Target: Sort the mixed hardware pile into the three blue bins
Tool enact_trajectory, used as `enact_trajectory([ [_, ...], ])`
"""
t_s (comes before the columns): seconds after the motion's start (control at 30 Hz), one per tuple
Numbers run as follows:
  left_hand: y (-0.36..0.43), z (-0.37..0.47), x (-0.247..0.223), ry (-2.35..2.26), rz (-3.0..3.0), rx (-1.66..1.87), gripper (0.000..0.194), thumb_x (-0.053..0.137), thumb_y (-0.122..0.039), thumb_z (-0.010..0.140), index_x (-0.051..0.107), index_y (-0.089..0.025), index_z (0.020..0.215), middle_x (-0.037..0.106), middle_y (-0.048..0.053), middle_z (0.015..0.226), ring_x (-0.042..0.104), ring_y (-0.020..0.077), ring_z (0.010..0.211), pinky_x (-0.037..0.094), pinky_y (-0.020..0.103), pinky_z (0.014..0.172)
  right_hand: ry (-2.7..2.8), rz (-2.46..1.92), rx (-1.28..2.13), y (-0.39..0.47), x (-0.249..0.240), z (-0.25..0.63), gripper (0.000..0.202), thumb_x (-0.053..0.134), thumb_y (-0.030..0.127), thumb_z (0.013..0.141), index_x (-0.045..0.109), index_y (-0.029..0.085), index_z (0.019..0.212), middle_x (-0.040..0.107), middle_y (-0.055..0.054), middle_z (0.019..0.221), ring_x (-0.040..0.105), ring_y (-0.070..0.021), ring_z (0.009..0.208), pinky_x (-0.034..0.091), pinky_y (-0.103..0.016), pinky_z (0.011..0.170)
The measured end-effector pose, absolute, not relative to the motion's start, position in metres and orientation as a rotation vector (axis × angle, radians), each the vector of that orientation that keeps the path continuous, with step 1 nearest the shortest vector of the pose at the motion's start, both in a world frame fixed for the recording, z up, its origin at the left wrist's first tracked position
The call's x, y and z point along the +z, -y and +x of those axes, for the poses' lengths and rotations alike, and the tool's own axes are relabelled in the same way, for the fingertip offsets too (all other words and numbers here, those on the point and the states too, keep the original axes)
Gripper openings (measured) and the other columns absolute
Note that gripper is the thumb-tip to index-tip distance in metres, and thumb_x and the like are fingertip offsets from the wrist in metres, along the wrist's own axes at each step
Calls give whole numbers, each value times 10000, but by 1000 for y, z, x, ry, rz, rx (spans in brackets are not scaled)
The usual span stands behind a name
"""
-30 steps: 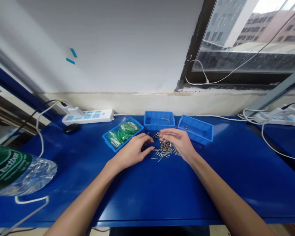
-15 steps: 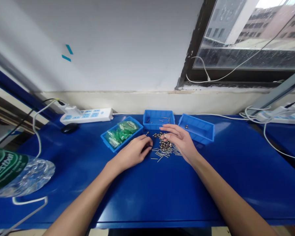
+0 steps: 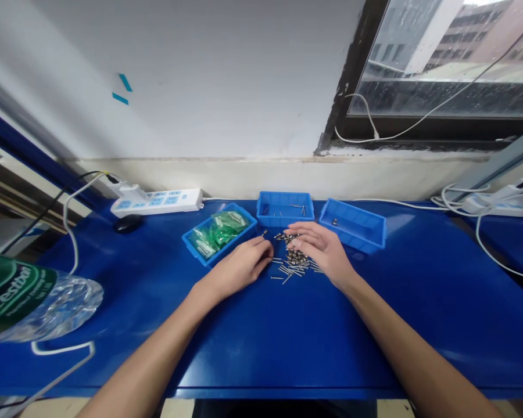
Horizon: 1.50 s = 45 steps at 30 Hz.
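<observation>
A pile of metal screws point(image 3: 294, 266) lies on the blue table in front of three blue bins. My left hand point(image 3: 246, 260) rests at the pile's left side, fingers curled; whatever they hold is hidden. Over the pile's upper right, my right hand point(image 3: 320, 248) has its fingers bent above the screws, with thumb and fingertips close together. The middle bin point(image 3: 283, 217) holds a few thin screws. In the right bin point(image 3: 353, 226) lies a small metal piece. Green and clear plastic packets point(image 3: 222, 231) fill the left bin point(image 3: 220, 255).
A large water bottle point(image 3: 39, 302) lies at the left. Behind it are a black mouse point(image 3: 128, 223) and a white power strip point(image 3: 169, 201). White cables point(image 3: 475, 220) and another power strip point(image 3: 501, 203) are at the back right.
My right hand has come down closer to the screws and its fingers have drawn in. My left hand has stayed beside the pile. The view has shifted slightly.
</observation>
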<state>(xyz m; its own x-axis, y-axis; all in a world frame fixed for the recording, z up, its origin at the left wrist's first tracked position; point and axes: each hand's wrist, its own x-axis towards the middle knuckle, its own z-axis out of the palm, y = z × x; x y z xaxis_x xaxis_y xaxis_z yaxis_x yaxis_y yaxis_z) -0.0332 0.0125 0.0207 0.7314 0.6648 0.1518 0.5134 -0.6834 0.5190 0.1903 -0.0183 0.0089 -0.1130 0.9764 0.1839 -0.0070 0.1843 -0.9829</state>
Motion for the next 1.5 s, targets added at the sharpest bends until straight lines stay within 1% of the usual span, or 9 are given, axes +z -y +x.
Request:
enact_trajectory([
  [0.2,-10,-32,32,-956,2424,615,86,523,-152,974,603,-178,957,623,39,923,587,165,799,469,306,727,1704,-1158,812,21,8,189,222,680,265,863,752,259,1073,764,-51,1088,712,-240,978,560,-434,930],
  [0.33,-8,-31,35,-981,2363,656,54,563,-180,967,613,-178,946,631,27,885,578,155,763,453,292,695,1683,-1146,950,22,6,187,159,691,267,854,778,229,982,787,-50,953,735,-229,871,596,-393,819],
  [0.57,-6,-27,33,-969,2323,663,56,574,-191,964,626,-178,945,643,17,870,582,150,759,449,285,693,1501,-1054,1302,21,4,185,216,781,300,782,784,200,973,788,-57,911,753,-227,860,611,-390,833],
  [0.73,-8,-32,35,-942,2292,544,127,610,-283,965,619,-189,1051,649,21,913,604,160,788,482,301,718,1439,-1078,1304,19,8,186,140,764,308,803,790,201,889,767,-52,768,735,-215,730,607,-393,745],
  [0.83,-10,-37,32,-906,2366,400,189,645,-294,943,618,-196,1102,636,33,967,607,179,844,496,329,771,1321,-1015,1233,14,7,187,241,719,305,844,769,233,1069,788,-78,1011,749,-246,894,595,-445,873],
  [0.93,-11,-37,25,-863,2430,346,166,639,-241,933,624,-193,1091,619,48,1016,599,187,871,501,342,800,1226,-930,1194,11,4,187,477,720,279,843,647,296,1315,637,-69,1399,673,-277,1177,517,-476,1056],
  [1.03,-11,-33,19,-840,2441,375,94,595,-201,947,633,-182,1030,613,47,982,599,181,841,500,330,777,1199,-916,1191,11,3,187,521,711,269,849,596,310,1355,579,-70,1463,672,-284,1180,527,-479,1050],
  [1.33,-12,-30,18,-860,2456,422,126,502,-149,973,614,-161,918,609,51,927,603,178,828,497,320,777,1244,-950,1178,16,5,188,352,683,258,870,661,273,1221,697,-77,1285,744,-240,959,598,-426,870],
  [1.5,-11,-31,24,-937,2415,570,95,524,-161,976,614,-173,949,633,39,932,604,167,825,476,297,759,1429,-1091,1030,17,6,189,186,697,279,867,729,231,1043,767,-64,1067,727,-241,1005,567,-419,939],
])
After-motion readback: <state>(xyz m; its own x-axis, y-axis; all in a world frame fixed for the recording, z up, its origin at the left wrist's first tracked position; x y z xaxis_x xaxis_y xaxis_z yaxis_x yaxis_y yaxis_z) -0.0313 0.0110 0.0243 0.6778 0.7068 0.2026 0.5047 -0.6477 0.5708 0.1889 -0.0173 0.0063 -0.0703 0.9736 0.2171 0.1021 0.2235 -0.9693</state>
